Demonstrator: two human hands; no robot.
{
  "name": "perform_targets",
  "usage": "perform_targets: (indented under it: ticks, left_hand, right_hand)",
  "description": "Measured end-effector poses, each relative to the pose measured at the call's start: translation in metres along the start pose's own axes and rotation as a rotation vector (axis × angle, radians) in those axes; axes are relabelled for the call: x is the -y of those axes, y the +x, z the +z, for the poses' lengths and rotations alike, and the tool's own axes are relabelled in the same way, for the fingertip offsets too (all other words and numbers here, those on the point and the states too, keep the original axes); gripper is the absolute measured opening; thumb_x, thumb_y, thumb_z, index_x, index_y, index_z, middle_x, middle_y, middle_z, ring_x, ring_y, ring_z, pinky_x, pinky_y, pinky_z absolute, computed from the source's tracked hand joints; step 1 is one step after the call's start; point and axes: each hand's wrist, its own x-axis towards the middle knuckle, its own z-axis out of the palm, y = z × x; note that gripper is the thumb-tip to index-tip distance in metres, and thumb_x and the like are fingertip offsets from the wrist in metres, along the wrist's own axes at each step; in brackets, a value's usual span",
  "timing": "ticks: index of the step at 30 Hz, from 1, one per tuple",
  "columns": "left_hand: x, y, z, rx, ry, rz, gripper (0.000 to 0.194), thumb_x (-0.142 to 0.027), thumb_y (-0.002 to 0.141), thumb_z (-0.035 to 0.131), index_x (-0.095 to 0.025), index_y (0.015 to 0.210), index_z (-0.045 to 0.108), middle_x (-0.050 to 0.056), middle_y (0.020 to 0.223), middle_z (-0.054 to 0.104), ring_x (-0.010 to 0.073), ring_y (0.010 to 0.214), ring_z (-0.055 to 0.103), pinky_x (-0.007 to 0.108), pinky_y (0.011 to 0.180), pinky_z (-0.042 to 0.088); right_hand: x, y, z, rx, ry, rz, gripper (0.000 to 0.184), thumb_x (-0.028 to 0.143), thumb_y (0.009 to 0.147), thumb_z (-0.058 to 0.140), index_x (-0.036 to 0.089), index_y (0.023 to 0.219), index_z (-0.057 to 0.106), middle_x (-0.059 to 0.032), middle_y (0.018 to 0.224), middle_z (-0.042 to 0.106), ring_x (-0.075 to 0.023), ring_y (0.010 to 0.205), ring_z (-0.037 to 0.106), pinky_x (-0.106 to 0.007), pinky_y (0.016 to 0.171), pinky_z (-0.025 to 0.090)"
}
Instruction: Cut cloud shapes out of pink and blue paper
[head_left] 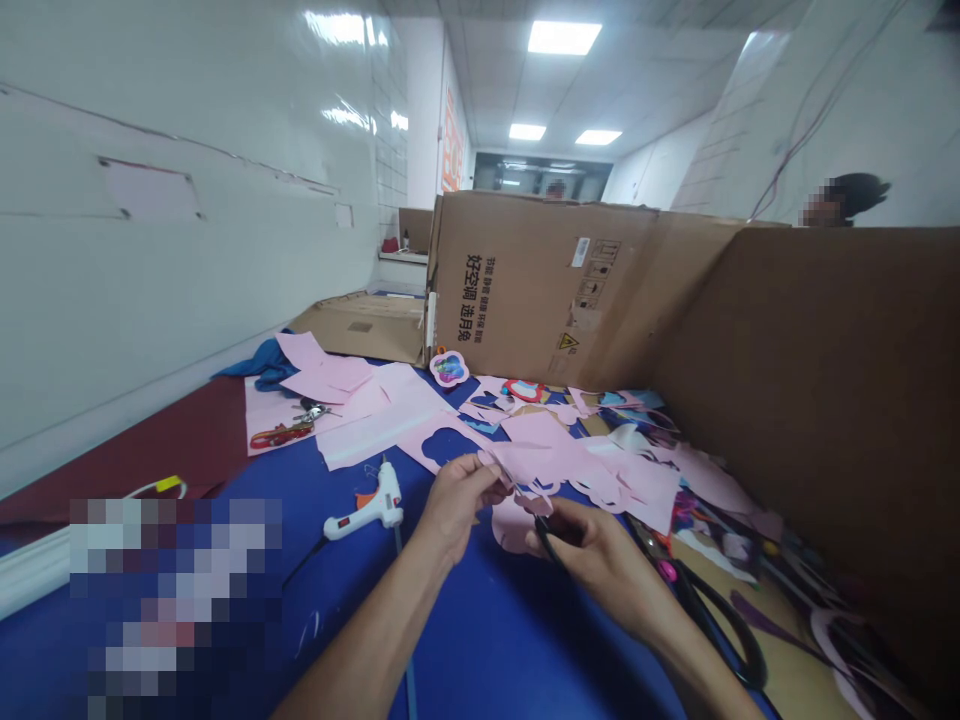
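Note:
My left hand [461,500] is closed on a pink sheet piece [534,500], pinching its left edge between thumb and fingers. My right hand [589,550] is wrapped round the black handle of a pair of scissors [549,538], whose blades lie at the pink piece and are partly hidden by it. A rounded pink piece [512,525] shows just below, between the two hands. More cut pink sheets [555,450] lie beyond my fingers. To the left of my left arm rests a white glue gun [379,505] with an orange trigger.
Large black-handled shears [724,615] lie right of my right forearm, among scraps. Red-handled pliers [281,435] sit on pink sheets at the left. A flower-shaped decoration [450,369] leans near a tall cardboard box [540,290]. A cardboard panel [817,400] walls the right side.

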Motion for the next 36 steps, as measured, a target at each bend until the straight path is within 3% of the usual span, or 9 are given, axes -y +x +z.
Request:
perform_targets:
  ticks: [11, 21, 26, 36]
  left_hand:
    - [-0.001, -0.001, 0.003, -0.004, -0.025, 0.009, 0.026, -0.037, 0.065, 0.091, -0.016, 0.072, 0.077, 0.008, 0.075, 0.076, 0.0159, 0.069, 0.066, 0.029, 0.072, 0.05]
    - [0.001, 0.0, 0.001, 0.002, -0.024, 0.005, 0.028, -0.038, 0.065, 0.091, -0.015, 0.073, 0.076, 0.007, 0.075, 0.075, 0.0157, 0.069, 0.065, 0.03, 0.073, 0.05]
    - [-0.001, 0.002, -0.001, 0.018, 0.025, -0.002, 0.027, -0.038, 0.066, 0.09, -0.016, 0.07, 0.075, 0.007, 0.075, 0.075, 0.0162, 0.07, 0.066, 0.03, 0.074, 0.05]
    - [-0.006, 0.003, -0.006, 0.063, 0.198, 0.02, 0.021, -0.037, 0.072, 0.082, -0.017, 0.074, 0.077, 0.008, 0.076, 0.076, 0.0163, 0.07, 0.064, 0.03, 0.074, 0.049]
  right_hand:
    - [0.0, 0.001, 0.001, -0.063, -0.14, 0.017, 0.025, 0.042, 0.09, 0.074, 0.019, 0.101, 0.077, -0.002, 0.089, 0.071, -0.0213, 0.081, 0.06, -0.029, 0.074, 0.047]
    - [0.0, 0.001, 0.002, -0.012, -0.002, -0.005, 0.027, 0.039, 0.092, 0.075, 0.018, 0.108, 0.08, -0.0033, 0.094, 0.074, -0.0226, 0.087, 0.063, -0.03, 0.076, 0.047]
    - [-0.002, 0.001, 0.0, -0.013, -0.033, 0.005, 0.033, 0.046, 0.091, 0.076, 0.018, 0.108, 0.081, -0.0048, 0.095, 0.077, -0.0246, 0.087, 0.066, -0.031, 0.076, 0.05]
    - [0.004, -0.001, -0.002, 0.004, 0.001, 0.023, 0.03, 0.042, 0.088, 0.079, 0.019, 0.107, 0.083, -0.0036, 0.093, 0.078, -0.0239, 0.086, 0.066, -0.031, 0.076, 0.049]
